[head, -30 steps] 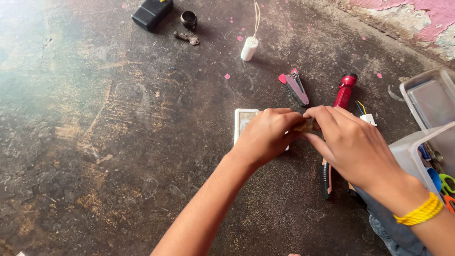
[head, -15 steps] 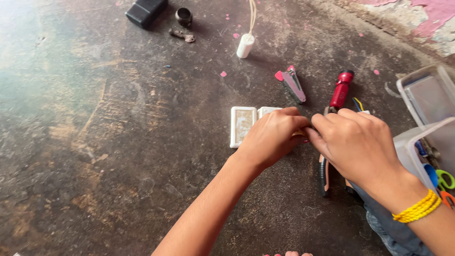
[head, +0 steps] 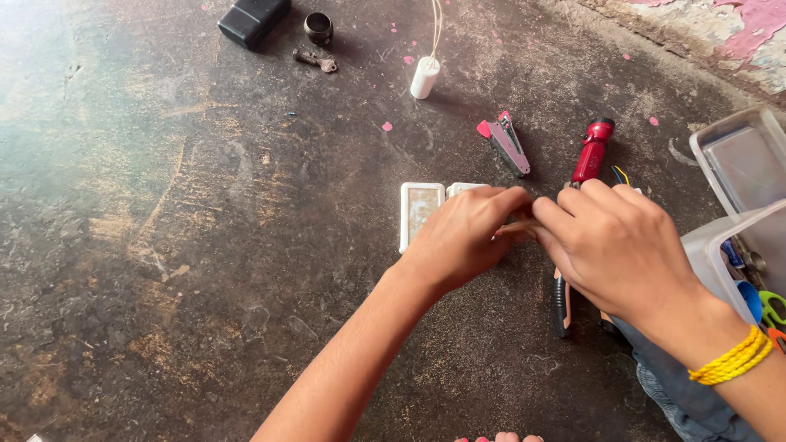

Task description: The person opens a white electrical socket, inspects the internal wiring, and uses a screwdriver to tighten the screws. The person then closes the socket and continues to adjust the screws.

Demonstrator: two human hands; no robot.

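Note:
My left hand (head: 463,237) and my right hand (head: 614,245) meet fingertip to fingertip over the dark floor, pinching a small thin thing (head: 517,227) between them; what it is stays hidden by the fingers. Just left of my left hand lies a white rectangular switch plate (head: 421,211), and a second white piece (head: 460,188) shows partly under my fingers. A red-handled tool (head: 592,154) lies beyond my right hand. Under my right hand a black and orange handle (head: 560,301) sticks out.
A grey and pink folding tool (head: 508,144) lies beyond the hands. A white cylinder with wires (head: 425,77), a black box (head: 253,18), a dark ring (head: 318,27) and a rusty bit (head: 314,59) sit farther away. Clear plastic boxes (head: 741,205) with tools stand at the right.
Both hands have stayed pinched together; the view shifted slightly, showing more of the white plate left of my left hand.

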